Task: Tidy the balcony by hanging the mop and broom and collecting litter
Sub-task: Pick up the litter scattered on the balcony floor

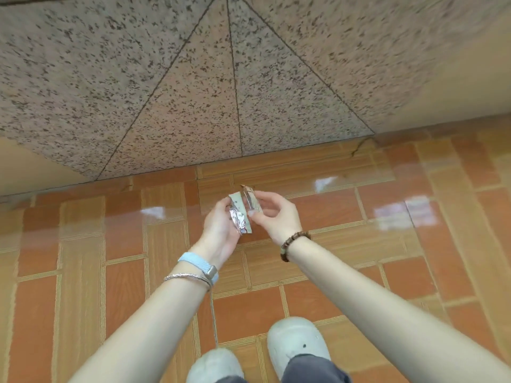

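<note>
Both hands are held out in front of me, above the floor. My left hand [221, 228] cups crumpled silvery litter wrappers [240, 217] against its palm and fingers. My right hand [273, 214] pinches a thin clear and brown wrapper strip [248, 199] between thumb and fingertips, right beside the pieces in the left hand. The two bundles touch or nearly touch. Neither mop nor broom is in view.
Glossy orange and tan floor tiles [331, 272] run under me, with my two pale shoes [298, 344] at the bottom. A speckled granite wall [221, 92] rises just ahead, flanked by cream painted wall [456, 84] on the right.
</note>
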{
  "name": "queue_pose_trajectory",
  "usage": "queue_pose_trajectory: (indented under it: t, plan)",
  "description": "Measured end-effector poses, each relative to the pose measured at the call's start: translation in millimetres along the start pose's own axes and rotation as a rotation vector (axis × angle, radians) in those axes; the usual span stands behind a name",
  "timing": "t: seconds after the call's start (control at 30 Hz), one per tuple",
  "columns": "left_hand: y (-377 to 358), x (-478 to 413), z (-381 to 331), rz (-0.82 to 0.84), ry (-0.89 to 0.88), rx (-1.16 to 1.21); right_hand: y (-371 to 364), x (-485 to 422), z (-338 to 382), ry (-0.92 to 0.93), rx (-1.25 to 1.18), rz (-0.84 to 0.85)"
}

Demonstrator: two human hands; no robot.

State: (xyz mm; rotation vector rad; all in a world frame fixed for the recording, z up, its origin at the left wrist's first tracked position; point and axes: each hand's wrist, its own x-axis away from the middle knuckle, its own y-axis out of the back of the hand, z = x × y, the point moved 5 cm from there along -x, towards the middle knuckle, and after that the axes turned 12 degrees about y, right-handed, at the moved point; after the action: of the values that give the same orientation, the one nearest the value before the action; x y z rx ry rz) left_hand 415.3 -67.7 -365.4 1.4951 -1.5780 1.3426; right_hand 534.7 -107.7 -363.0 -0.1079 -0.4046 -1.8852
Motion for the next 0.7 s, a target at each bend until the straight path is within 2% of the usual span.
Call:
queue_pose_trajectory:
  t: [0.23,0.47,0.7]
  plan:
    - [-96,135,-3,0.094,-0.009,-0.254,88,68,111,-0.014,-0.085,-0.243]
    - [-202,292,16,0.103,0.099,-0.400,205,175,249,-0.053,-0.177,-0.447]
    - [-320,452,40,0.232,0.149,-0.614,328,273,376,-0.095,-0.177,-0.694]
